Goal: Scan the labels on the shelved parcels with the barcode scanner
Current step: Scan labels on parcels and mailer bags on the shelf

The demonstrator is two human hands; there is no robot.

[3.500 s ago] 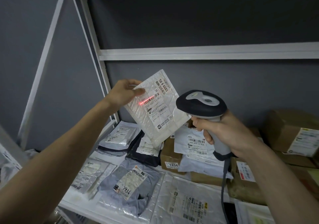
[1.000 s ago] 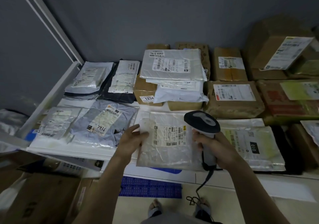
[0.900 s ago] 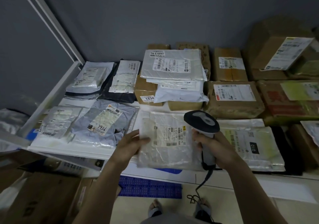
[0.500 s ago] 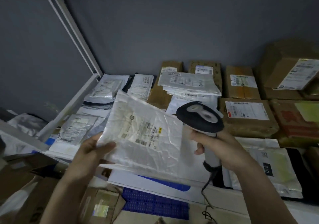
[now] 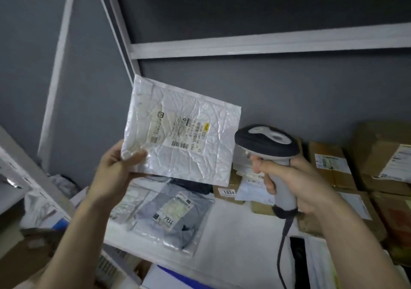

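One mailer pinched aloft by left hand, beside scanner gripped in right hand; no beam showing, shelved parcels below likely pending.

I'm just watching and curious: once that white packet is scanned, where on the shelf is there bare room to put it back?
A bare white patch of shelf lies between the grey bag marked 7934, the box labelled 1834 and the scanner cable. Left of it mailers overlap; right and back, cardboard boxes crowd together.
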